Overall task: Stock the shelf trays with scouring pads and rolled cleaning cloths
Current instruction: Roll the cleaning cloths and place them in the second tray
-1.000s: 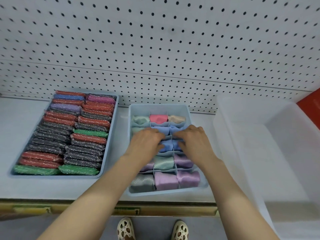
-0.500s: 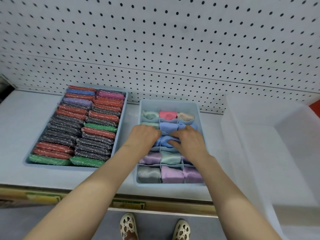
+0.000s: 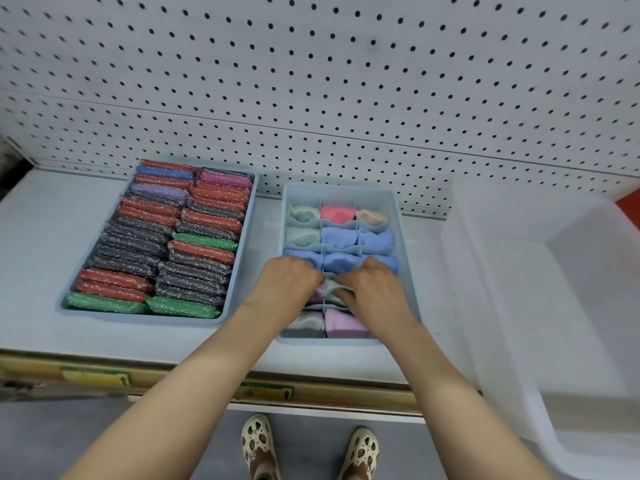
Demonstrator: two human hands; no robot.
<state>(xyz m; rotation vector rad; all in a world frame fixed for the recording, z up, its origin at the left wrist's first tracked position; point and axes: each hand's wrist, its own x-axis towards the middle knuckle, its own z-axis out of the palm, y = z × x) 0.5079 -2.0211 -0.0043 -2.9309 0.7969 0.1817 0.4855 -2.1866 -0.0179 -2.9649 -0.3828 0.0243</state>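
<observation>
A blue divided tray (image 3: 394, 209) stands on the shelf, its compartments filled with rolled cleaning cloths in green, pink, beige, blue, lilac and grey. Both hands are down in its fourth row. My left hand (image 3: 285, 282) and my right hand (image 3: 372, 289) have their fingers curled onto a pale green rolled cloth (image 3: 334, 289) in the middle compartment, pressing it between them. To the left, a blue flat tray (image 3: 244, 258) holds two packed rows of glittery scouring pads (image 3: 156, 237) in red, grey, green, blue and purple.
A large translucent white bin (image 3: 540, 292) stands on the right of the shelf. A white pegboard wall (image 3: 311, 81) rises behind the trays. The shelf's front edge (image 3: 207, 382) carries price labels; feet in cream shoes (image 3: 258, 445) stand below.
Both hands have come back toward me from the blue cloths in the third row to the green cloth one row nearer. The camera has shifted, so the trays sit further right.
</observation>
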